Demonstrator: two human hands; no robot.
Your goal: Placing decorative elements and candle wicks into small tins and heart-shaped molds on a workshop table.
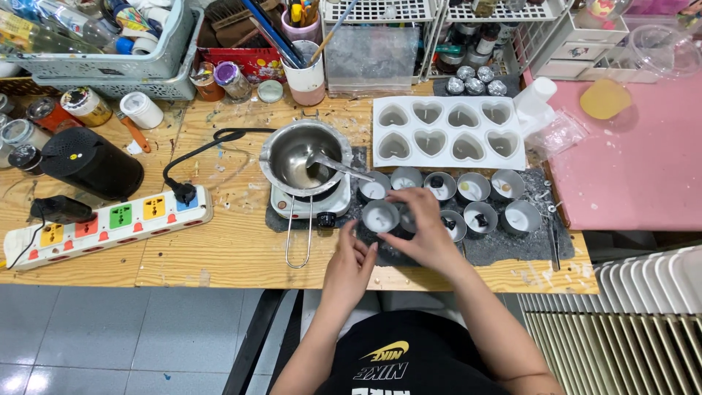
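My right hand (424, 228) reaches over a small round metal cup (380, 216) of white wax, fingertips touching its right rim and the cup behind. My left hand (349, 263) hovers just below that cup at the table's front edge, fingers loosely curled, holding nothing I can see. Several more small metal cups (474, 187) stand in two rows on a dark mat (504, 245). A metal melting pot (296, 157) with a spoon (336, 167) in it sits on a small white hotplate (292, 208) left of the cups.
A white silicone mould (447, 132) with heart cavities lies behind the cups. A power strip (110, 223) with coloured sockets and a black cylinder (91, 164) sit at the left. Baskets, jars and a cup of brushes (303, 69) crowd the back. A pink board (629, 168) lies at the right.
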